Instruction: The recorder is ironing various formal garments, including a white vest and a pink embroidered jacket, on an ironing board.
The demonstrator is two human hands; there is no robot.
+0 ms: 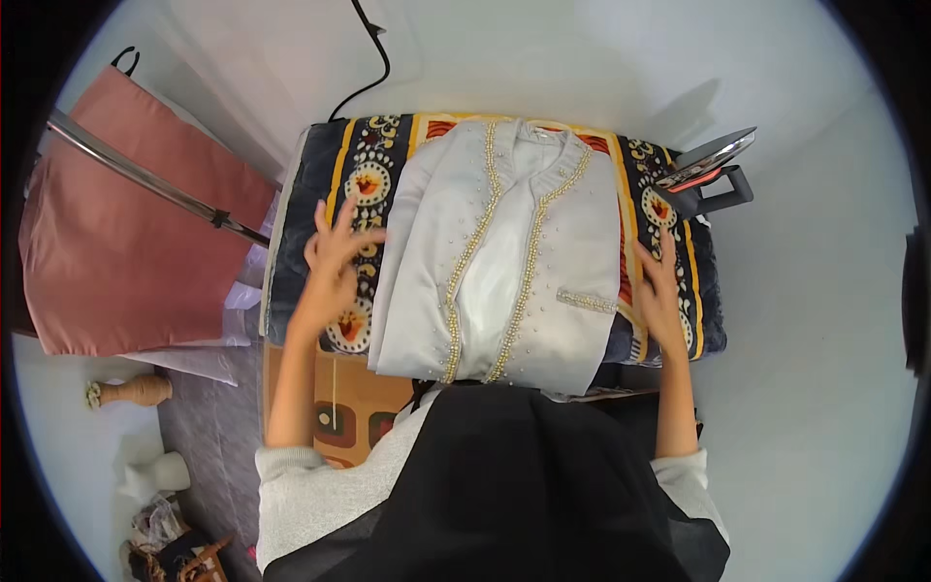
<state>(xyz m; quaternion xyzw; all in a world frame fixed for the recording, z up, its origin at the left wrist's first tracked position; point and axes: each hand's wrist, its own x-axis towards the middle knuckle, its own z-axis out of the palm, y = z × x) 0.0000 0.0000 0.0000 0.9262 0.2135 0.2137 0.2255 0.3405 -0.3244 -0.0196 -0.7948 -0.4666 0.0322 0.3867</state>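
Note:
A pale grey satin jacket [572,252] with gold beaded edging down both fronts lies flat, front side up. Beneath it is a thick patterned blanket [291,272] in dark blue, yellow and red. My left hand [337,262] is over the blanket just left of the jacket, fingers spread and holding nothing. To the jacket's right, my right hand [661,299] is over the blanket with its fingers apart, also holding nothing. Past that hand, an iron [713,179] stands tilted up at the blanket's right edge, its metal plate facing up and away.
A pink garment [145,223] hangs at the left by a metal rail [145,170]. A black cord [373,58] runs down the wall behind the blanket. On the floor at left are a woven vase-like object [136,390], a white object [167,472] and assorted items in plastic.

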